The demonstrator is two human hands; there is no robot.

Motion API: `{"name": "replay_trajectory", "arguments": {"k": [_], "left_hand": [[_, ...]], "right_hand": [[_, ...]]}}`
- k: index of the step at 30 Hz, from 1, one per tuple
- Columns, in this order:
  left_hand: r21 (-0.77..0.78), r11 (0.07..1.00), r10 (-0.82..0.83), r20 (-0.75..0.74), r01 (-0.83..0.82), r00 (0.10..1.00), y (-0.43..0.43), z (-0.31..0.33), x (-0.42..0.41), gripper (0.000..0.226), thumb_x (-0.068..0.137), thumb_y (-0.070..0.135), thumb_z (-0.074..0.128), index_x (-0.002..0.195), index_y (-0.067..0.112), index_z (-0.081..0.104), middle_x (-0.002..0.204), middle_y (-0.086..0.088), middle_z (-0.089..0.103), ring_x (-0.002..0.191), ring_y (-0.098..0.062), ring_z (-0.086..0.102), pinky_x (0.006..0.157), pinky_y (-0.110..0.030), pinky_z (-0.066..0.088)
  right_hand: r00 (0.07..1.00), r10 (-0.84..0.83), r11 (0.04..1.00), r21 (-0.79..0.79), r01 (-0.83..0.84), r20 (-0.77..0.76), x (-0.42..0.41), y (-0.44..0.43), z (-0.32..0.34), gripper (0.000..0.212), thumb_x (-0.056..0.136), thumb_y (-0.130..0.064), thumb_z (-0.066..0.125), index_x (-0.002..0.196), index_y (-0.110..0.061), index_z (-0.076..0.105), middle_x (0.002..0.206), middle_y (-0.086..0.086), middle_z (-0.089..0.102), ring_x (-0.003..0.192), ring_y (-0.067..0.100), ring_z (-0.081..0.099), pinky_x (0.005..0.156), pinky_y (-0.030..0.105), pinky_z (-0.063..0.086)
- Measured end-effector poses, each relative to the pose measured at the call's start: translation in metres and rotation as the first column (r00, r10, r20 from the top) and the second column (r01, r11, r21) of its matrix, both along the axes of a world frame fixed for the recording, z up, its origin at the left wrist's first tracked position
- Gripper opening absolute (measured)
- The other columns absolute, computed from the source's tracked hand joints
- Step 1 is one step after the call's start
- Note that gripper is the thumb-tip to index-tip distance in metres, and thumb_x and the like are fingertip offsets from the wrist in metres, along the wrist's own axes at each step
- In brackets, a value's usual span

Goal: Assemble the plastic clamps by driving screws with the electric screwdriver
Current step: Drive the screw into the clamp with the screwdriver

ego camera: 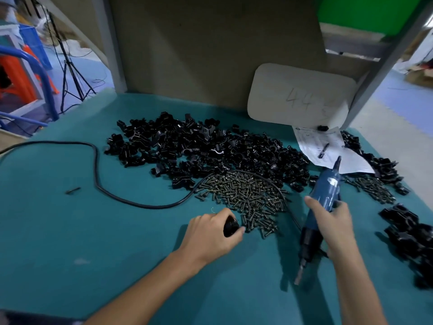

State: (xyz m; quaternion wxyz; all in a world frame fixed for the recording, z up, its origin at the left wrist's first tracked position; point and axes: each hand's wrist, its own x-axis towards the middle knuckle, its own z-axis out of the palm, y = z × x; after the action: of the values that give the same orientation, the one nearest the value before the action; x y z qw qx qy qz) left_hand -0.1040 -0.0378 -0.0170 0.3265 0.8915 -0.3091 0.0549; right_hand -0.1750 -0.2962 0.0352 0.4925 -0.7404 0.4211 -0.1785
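While I work at the teal tabletop (70, 231), its contents stand thus.

Item: left hand (210, 233), fingers curled round one black clamp (230, 227), held low at the near edge of the screws (248, 198), likely so the next screw lies close by.

Item: right hand (335, 224), wrapped round the blue electric screwdriver (325, 188), bit pointing down and toward me, clear of the tabletop, cord end tilted away. I judge it ready, not yet driving.

Item: heap of loose clamp parts (210, 146), behind the screws, stock for the job.

Item: smaller lot of screws (372, 188), right of the tool.

Item: cluster of black clamps (412, 235), far right, apart from the heap; probably finished ones, set aside to avoid mixing.

Item: power cable (98, 174), looping left and round the screws, away from my working patch.
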Motion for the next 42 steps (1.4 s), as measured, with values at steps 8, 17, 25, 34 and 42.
{"name": "replay_trajectory", "arguments": {"k": [8, 17, 25, 34, 42], "left_hand": [[0.036, 0.998, -0.054, 0.060, 0.051, 0.997, 0.001, 0.002, -0.002, 0.032, 0.094, 0.061, 0.050, 0.098, 0.029, 0.053, 0.078, 0.013, 0.060, 0.069, -0.011, 0.054, 0.063, -0.029, 0.041], [-0.061, 0.995, -0.082, -0.097, 0.077, 0.992, 0.003, 0.001, 0.003, 0.043, 0.088, 0.023, 0.063, 0.122, 0.036, 0.040, 0.113, 0.008, 0.062, 0.091, -0.026, 0.064, 0.072, -0.041, 0.052], [-0.128, 0.982, -0.145, -0.037, 0.139, 0.989, 0.001, -0.006, 0.003, 0.071, 0.079, 0.058, 0.067, 0.138, 0.046, 0.029, 0.109, 0.027, 0.042, 0.083, -0.001, 0.055, 0.069, -0.029, 0.049], [-0.172, 0.985, -0.037, -0.114, 0.017, 0.993, -0.001, -0.009, 0.009, 0.027, 0.093, 0.042, 0.064, 0.117, 0.039, 0.051, 0.094, 0.021, 0.052, 0.080, -0.001, 0.054, 0.067, -0.027, 0.048], [-0.282, 0.947, 0.162, 0.006, -0.154, 0.987, 0.001, -0.006, 0.019, 0.014, 0.096, 0.026, 0.063, 0.107, 0.033, 0.058, 0.100, 0.023, 0.054, 0.094, -0.004, 0.054, 0.079, -0.023, 0.042]], "right_hand": [[0.964, -0.006, 0.871, -0.476, -0.127, -0.267, -0.002, 0.017, -0.008, 0.057, 0.090, -0.046, 0.072, 0.131, -0.008, 0.060, 0.127, 0.022, 0.056, 0.118, 0.040, 0.049, 0.098, 0.051, 0.043], [0.643, 0.707, 0.561, -0.321, -0.763, -0.294, 0.003, 0.118, 0.003, 0.029, 0.096, -0.043, 0.064, 0.122, -0.033, 0.056, 0.110, -0.012, 0.067, 0.104, 0.010, 0.061, 0.090, 0.033, 0.050], [0.754, 0.647, 0.669, -0.392, -0.632, -0.111, -0.009, 0.086, -0.006, 0.024, 0.102, -0.029, 0.060, 0.126, -0.031, 0.062, 0.116, -0.014, 0.055, 0.108, 0.000, 0.054, 0.095, 0.016, 0.042], [0.979, -0.062, 0.772, -0.632, -0.075, -0.192, -0.071, -0.079, 0.016, 0.022, 0.103, -0.026, 0.052, 0.122, -0.019, 0.061, 0.121, 0.014, 0.052, 0.084, 0.026, 0.051, 0.074, 0.036, 0.037], [0.830, -0.231, 0.708, -0.673, -0.215, -0.508, -0.076, -0.135, 0.008, 0.039, 0.103, -0.021, 0.054, 0.140, -0.009, 0.052, 0.133, 0.027, 0.053, 0.115, 0.046, 0.050, 0.097, 0.052, 0.045]]}}
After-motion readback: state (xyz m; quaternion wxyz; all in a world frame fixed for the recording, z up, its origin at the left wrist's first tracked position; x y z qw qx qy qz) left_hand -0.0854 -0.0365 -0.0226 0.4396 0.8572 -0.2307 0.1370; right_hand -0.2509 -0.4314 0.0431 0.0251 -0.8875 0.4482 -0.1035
